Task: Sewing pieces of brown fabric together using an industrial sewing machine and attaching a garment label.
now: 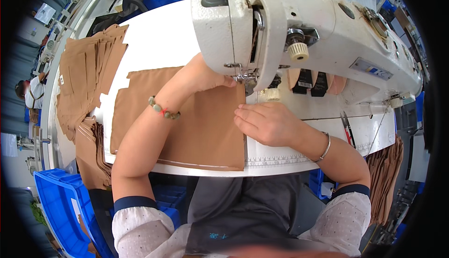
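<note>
A brown fabric piece (206, 131) lies spread on the white sewing table, its right edge running under the presser foot (245, 77) of a white sewing machine (213, 29). My left hand (208, 76) rests on the far part of this cloth, thumb tip beside the foot. The machine head hides its other fingers. Nearer to me, my right hand (266, 123) pinches the right edge of the same piece between curled fingers and thumb.
Stacked brown pieces (89, 66) lie at the left, with more folded over the table edge. Thread snips (347, 129) and black labels (312, 83) sit right of the needle. A printed ruler (290, 159) follows the near edge. Blue crates (70, 202) stand lower left; brown pieces (386, 183) hang at right.
</note>
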